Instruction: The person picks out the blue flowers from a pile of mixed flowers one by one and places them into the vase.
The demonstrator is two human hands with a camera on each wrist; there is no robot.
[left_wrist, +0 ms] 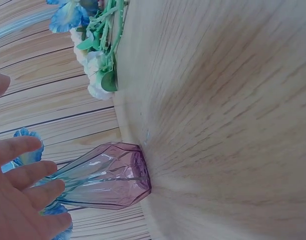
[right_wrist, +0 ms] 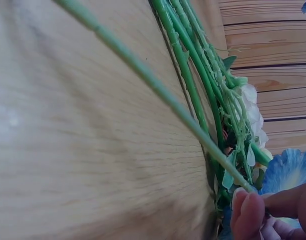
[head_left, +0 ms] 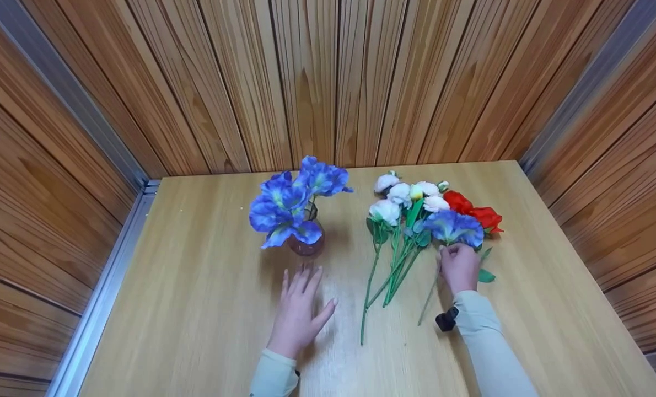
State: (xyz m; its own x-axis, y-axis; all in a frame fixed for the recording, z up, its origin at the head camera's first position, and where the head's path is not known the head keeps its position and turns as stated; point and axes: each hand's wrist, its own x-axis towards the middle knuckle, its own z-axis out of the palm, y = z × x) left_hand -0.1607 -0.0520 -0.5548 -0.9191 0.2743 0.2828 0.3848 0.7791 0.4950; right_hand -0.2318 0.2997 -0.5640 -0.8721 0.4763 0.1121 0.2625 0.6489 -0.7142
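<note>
My right hand (head_left: 459, 267) pinches the stem of a blue artificial flower (head_left: 453, 227) just below its bloom. In the right wrist view the green stem (right_wrist: 167, 102) runs from the fingertips up to the left, over the table. My left hand (head_left: 299, 314) is spread with fingers straight, in front of a glass vase (head_left: 307, 242) that holds several blue flowers (head_left: 286, 207). The left wrist view shows the vase as faceted glass, pink at the base and bluish toward the neck, with the left fingers overlapping its neck in this view.
White artificial flowers (head_left: 386, 212) with long green stems lie right of the vase, their blooms toward the back. Red flowers (head_left: 488, 218) lie at the right end of the bunch. Wood-panelled walls (head_left: 317, 82) stand behind and beside the wooden table (head_left: 195, 309).
</note>
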